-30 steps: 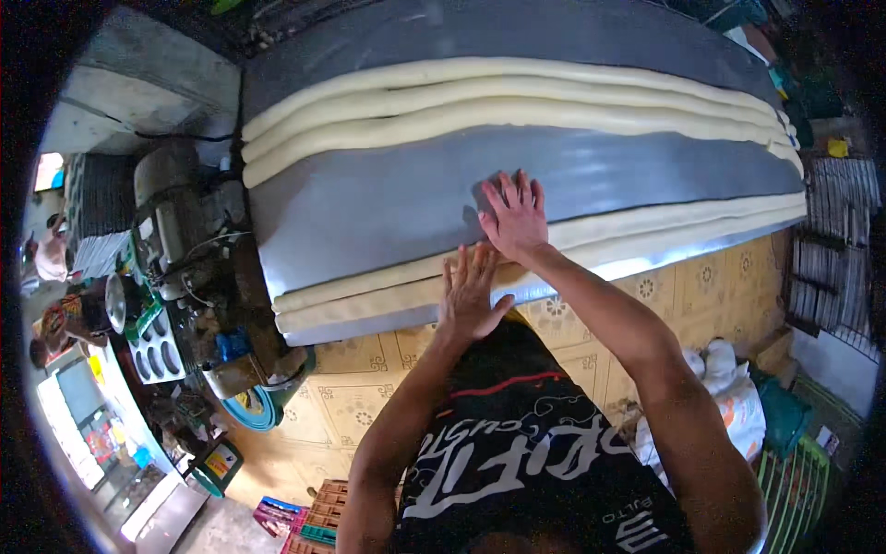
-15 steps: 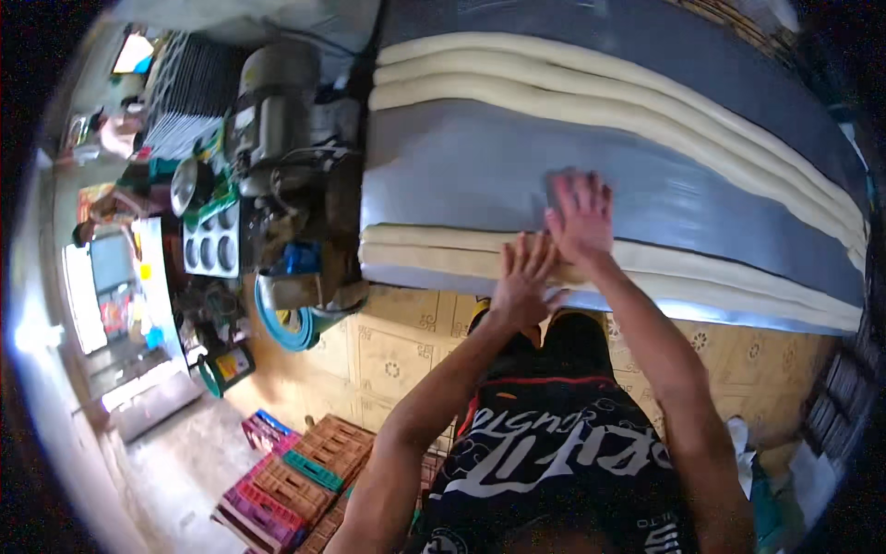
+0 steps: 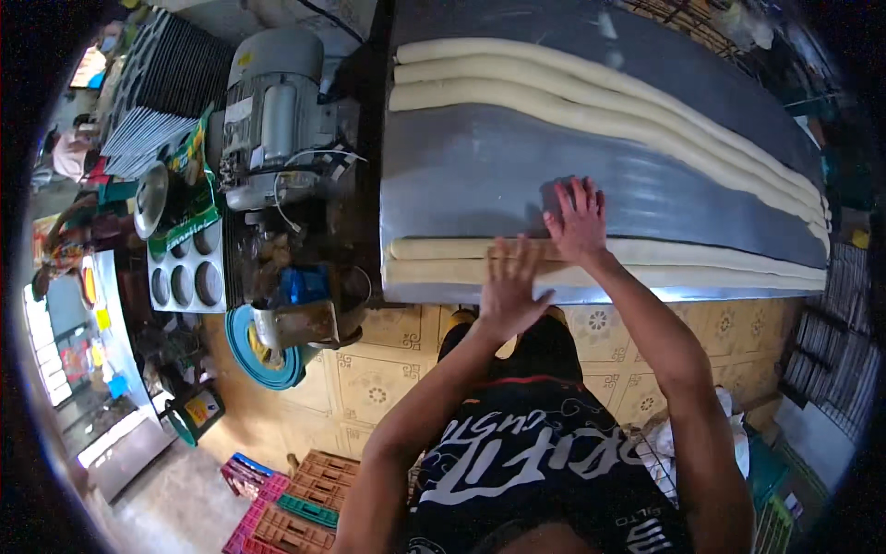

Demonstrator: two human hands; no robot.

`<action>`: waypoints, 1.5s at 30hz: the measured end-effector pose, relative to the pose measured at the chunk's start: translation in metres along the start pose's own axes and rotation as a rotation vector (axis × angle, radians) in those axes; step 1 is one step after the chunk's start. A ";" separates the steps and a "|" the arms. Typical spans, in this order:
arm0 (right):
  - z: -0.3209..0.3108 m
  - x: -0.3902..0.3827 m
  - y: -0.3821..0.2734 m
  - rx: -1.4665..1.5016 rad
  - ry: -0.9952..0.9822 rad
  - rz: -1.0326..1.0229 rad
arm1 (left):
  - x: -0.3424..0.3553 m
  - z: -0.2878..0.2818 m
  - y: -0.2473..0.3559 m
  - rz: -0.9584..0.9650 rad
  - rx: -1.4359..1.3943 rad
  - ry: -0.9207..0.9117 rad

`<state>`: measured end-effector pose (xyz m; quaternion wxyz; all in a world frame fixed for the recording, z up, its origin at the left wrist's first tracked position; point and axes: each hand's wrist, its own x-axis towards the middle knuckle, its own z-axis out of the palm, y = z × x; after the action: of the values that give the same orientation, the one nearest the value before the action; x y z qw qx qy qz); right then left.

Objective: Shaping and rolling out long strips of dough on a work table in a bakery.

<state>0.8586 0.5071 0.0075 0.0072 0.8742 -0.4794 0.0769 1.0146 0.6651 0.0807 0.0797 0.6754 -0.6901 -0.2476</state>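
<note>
Two long pale dough ropes [image 3: 701,263] lie side by side along the near edge of a grey metal-topped table [image 3: 452,175]. My left hand [image 3: 512,291] is over them with its fingers spread, slightly blurred; whether it presses on the dough I cannot tell. To its right my right hand [image 3: 580,226] is open, its heel at the far rope and its fingers reaching past it over the metal. Neither hand grips anything. Farther back, three more dough ropes [image 3: 544,88] run together across the table, curving toward the right.
Left of the table stands a machine with a grey motor [image 3: 281,92]. Beside it are a muffin pan [image 3: 189,277], stacked trays [image 3: 175,69] and a coiled blue hose [image 3: 249,355]. Plastic crates [image 3: 305,489] sit on the floor at lower left. Racks [image 3: 831,342] stand on the right.
The view has shifted. My left hand has moved slightly left and away from my right hand, which stays spread at the far rope. The dough ropes look much the same.
</note>
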 end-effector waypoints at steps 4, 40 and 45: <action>-0.007 0.024 -0.066 0.194 0.014 0.038 | -0.014 0.007 -0.041 0.087 0.038 0.130; 0.015 0.077 -0.255 0.143 -0.051 0.108 | -0.057 -0.115 -0.248 -0.178 -0.550 0.059; 0.012 0.094 -0.300 0.113 0.018 0.040 | -0.070 -0.091 -0.265 -0.164 -0.663 0.274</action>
<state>1.1615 0.5898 0.0267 -0.0393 0.8627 -0.4917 0.1117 1.2970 0.7207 0.0559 0.3657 0.6929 -0.4988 -0.3706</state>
